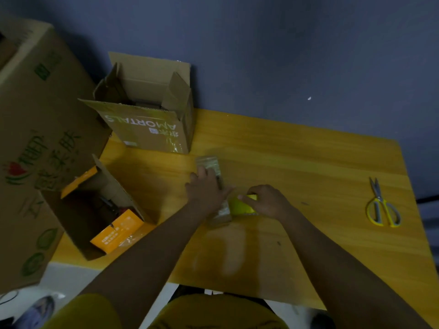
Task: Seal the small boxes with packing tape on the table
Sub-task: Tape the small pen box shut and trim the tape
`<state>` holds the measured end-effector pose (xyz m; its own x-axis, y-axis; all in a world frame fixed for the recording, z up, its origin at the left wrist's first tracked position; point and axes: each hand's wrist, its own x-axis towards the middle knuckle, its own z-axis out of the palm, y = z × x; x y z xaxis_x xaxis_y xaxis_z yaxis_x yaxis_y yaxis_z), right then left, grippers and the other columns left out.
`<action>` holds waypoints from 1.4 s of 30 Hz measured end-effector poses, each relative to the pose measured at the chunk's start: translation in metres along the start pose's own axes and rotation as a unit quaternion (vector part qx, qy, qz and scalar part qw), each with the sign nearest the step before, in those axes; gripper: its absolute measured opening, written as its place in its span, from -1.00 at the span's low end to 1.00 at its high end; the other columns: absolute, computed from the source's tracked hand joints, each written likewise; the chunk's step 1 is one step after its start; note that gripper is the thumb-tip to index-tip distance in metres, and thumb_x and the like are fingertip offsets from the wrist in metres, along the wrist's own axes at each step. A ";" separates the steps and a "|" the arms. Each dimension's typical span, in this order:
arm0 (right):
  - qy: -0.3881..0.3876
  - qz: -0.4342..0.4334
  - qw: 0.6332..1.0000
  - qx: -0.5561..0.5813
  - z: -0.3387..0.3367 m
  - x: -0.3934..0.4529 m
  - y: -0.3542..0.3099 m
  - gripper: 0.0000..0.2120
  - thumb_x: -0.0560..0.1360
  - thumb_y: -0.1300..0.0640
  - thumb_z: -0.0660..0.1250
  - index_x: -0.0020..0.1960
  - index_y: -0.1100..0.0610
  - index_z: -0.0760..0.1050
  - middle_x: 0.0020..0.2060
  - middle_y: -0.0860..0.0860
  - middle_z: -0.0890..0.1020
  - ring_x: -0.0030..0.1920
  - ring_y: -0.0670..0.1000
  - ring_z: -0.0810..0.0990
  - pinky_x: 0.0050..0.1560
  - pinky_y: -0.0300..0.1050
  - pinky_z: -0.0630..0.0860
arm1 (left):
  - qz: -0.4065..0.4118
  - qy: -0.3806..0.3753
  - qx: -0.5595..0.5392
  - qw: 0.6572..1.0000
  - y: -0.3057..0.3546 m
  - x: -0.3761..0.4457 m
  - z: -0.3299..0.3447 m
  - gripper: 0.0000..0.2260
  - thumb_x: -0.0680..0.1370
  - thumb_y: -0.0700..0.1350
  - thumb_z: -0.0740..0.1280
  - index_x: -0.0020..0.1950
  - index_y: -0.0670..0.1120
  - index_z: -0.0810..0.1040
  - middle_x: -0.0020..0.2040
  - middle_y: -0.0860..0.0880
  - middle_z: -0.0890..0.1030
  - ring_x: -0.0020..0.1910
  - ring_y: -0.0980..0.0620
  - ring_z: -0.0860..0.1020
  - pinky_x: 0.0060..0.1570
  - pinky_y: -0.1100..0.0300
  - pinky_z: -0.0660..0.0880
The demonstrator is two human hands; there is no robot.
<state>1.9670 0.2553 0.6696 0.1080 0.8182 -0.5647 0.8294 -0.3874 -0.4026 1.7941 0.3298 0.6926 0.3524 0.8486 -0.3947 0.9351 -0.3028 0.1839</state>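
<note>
Two hands at worktop centre: left hand (206, 186) pressed flat, fingers straight, on small box (215, 186), long axis running near-to-far. Right hand (267, 201) gripped yellow tape roll (242, 206) touching box's right side, w/ scissors (382, 205) near right edge.

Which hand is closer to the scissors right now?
Right. The right hand grips the tape roll mid-table, with bare table between it and the scissors further right. The left hand presses the small box, further left.
</note>
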 end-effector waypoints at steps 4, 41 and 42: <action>0.025 0.014 0.980 0.199 0.000 -0.013 0.024 -0.48 0.35 -0.38 0.29 0.06 0.00 0.57 0.10 -0.06 0.60 0.19 -0.03 0.53 0.15 -0.09 0.43 | -0.087 -0.045 0.008 0.995 0.027 0.013 -0.008 -0.25 0.48 0.30 0.29 0.47 -0.10 0.09 0.45 -0.11 0.09 0.36 -0.17 0.23 0.20 -0.07 0.41; 0.026 -0.044 0.955 0.291 0.007 -0.010 -0.049 -0.43 0.24 -0.45 0.36 0.03 -0.05 0.50 -0.03 -0.11 0.50 0.03 -0.07 0.49 -0.02 -0.17 0.37 | 0.274 -0.167 0.035 0.947 -0.104 0.043 0.045 0.01 0.37 0.22 0.45 0.57 0.09 -0.18 0.51 0.21 -0.27 0.49 0.13 -0.34 0.42 -0.06 -0.36; 0.030 -0.034 0.955 0.294 0.008 -0.009 -0.050 -0.40 0.22 -0.48 0.37 0.02 -0.06 0.51 -0.02 -0.10 0.49 0.02 -0.06 0.49 -0.02 -0.16 0.37 | 0.280 -0.159 0.045 0.946 -0.104 0.043 0.044 0.07 0.29 0.36 0.40 0.57 0.08 -0.18 0.52 0.18 -0.28 0.50 0.12 -0.34 0.41 -0.08 -0.37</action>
<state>1.9203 0.2639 0.6891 0.1114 0.8661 -0.4874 0.3860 -0.4896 -0.7818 1.7136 0.3783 0.6170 0.7730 0.3750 -0.5118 0.5931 -0.7136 0.3729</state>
